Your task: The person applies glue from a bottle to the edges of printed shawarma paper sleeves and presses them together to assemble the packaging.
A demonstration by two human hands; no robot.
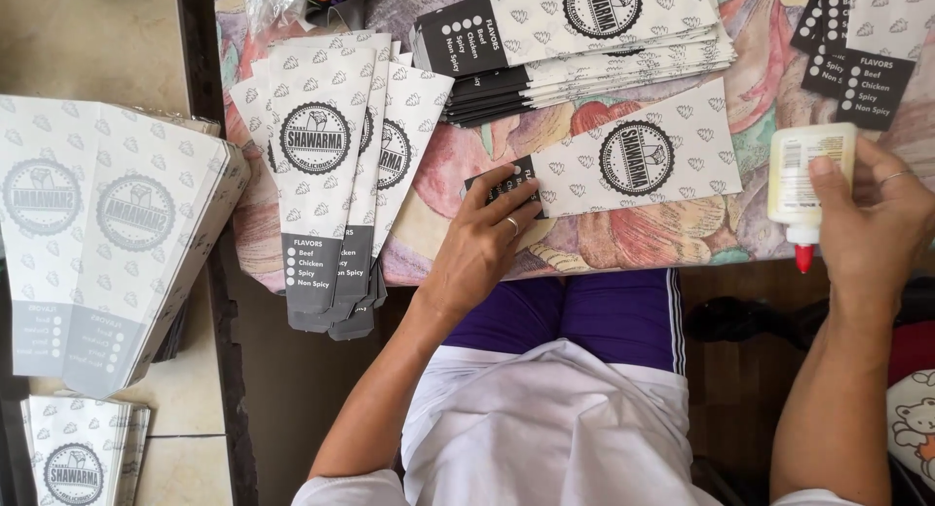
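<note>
As we look down from the head camera, our left hand [482, 248] rests on the dark end of a flat printed paper sleeve [623, 160], white with a round black emblem, its fingers [506, 189] spread narrowly and pressing that end against the tabletop [672, 238], which is covered by a floral cloth. We hold a white glue bottle [804, 175] in our right hand [872, 228], fingers wrapped around its body, the red nozzle [804, 259] pointing down just past the tabletop's near edge. The sleeve lies crosswise in front of us, near the bottle but apart from it. Behind it sits a stack of flat sleeves [584, 38]; to our left a fanned pile of sleeves [336, 165] overhangs the edge. Further left, folded sleeves [107, 243] lie on a pale surface, and more sleeves [862, 48] sit at far right.
</note>
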